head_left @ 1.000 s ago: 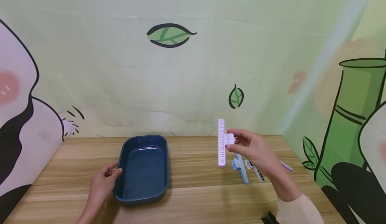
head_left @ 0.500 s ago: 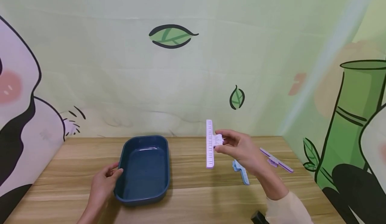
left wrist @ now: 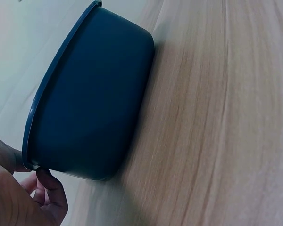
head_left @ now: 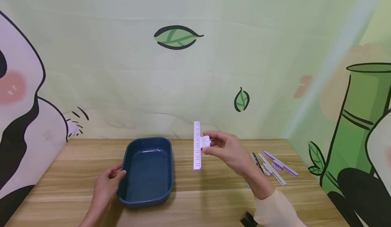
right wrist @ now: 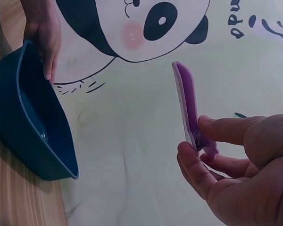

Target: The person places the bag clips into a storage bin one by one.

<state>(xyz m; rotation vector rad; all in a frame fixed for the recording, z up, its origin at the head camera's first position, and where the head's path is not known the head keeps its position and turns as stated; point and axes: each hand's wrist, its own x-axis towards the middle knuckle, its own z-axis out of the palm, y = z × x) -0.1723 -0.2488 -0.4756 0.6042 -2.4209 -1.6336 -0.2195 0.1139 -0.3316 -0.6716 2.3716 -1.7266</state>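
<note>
A purple bag clip (head_left: 197,147) with ruler-like marks is held upright in the air above the table, right of the dish. Thumb and fingers of my right hand (head_left: 229,152) pinch its handle; the right wrist view shows this clip (right wrist: 187,94) edge-on, its two long bars close together. Deep and rectangular, the dark blue dish (head_left: 148,176) stands on the table with bare floor inside. My left hand (head_left: 105,186) grips its left rim, thumb on one side and fingers on the other, as the left wrist view also shows at the dish's edge (left wrist: 30,117).
Right of the right forearm lie a white clip (head_left: 273,170), another purple clip (head_left: 282,165) and a black-patterned clip (head_left: 256,161), partly covered. A black object (head_left: 248,219) is by the right sleeve. A printed cloth (head_left: 122,67) hangs behind the wooden table (head_left: 189,200).
My right hand has carried the purple clip leftward, closer to the dish. Clips on the table have come out from behind the arm, while the blue one is now almost hidden. The left hand stays put.
</note>
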